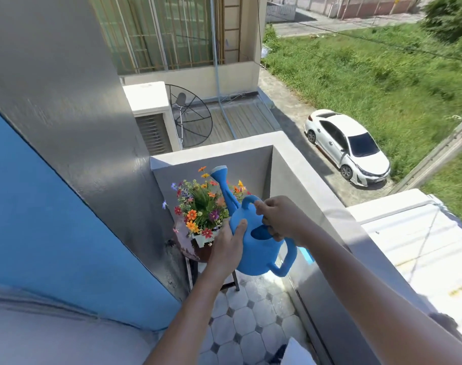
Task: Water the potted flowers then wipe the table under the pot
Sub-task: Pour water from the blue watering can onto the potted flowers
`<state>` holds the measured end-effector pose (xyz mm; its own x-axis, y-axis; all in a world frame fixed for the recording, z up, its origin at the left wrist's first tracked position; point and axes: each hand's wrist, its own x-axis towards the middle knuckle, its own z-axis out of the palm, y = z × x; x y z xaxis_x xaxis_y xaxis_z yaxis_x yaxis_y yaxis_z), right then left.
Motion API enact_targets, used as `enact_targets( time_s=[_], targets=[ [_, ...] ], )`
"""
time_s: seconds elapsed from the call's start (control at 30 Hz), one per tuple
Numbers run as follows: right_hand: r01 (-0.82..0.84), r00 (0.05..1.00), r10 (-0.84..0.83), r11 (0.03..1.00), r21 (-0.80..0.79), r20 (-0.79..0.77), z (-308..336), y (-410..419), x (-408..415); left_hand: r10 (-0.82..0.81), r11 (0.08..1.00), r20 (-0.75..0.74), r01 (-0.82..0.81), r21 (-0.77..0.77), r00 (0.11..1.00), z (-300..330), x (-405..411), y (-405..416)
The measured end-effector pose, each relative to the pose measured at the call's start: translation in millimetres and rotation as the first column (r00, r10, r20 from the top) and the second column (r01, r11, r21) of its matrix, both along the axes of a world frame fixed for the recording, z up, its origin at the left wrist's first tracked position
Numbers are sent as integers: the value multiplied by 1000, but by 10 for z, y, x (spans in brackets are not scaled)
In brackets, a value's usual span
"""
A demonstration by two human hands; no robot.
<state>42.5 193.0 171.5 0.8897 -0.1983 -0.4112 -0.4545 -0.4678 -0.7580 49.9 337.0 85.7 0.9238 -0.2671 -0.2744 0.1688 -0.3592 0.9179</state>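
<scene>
Balcony walls (290,177) hem the flowers (202,204); right hand (282,217) fingers (264,206) clamp watering can (259,254) handle; left hand (227,248) fingers hidden.

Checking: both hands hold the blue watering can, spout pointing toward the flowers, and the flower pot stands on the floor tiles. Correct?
Not quite. The head view shows the flower pot on the round table, not on the floor tiles. The rest holds: left hand and right hand hold the blue watering can, spout pointing toward the flowers.

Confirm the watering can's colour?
The watering can is bright blue; head view shows it best.
</scene>
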Motion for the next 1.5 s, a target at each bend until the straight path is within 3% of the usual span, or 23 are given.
enact_targets(
  time_s=[0.27, 0.5, 0.63, 0.73, 1.1, 1.5],
  targets=[
    [255, 946, -303, 915, 311, 116, -206, -453, -527, -221, 975, 75, 221, 5, 972, -140, 43, -514],
    [559, 742, -667, 669, 490, 65, -361, -1106, -899, -423, 904, 137, 427, -2, 896, -199, -11, -1523],
    [633, 588, -808, 482, 606, 28, -436, -1482, -1003, -519, 854, 108, 519, 24, 848, -259, -57, -2147],
    [666, 520, -854, 407, 625, 2, -479, -1805, -1039, -589, 808, 49, 588, 27, 807, -334, -99, -2570],
    [761, 481, -874, 381, 525, -63, -1047, -2735, -1075, -670, 741, -69, 671, -16, 739, -889, 32, -3636],
    [758, 479, -878, 401, 514, -21, -1408, -2846, -1102, -650, 755, -182, 655, -39, 738, -1038, 71, -3736]
  ],
)
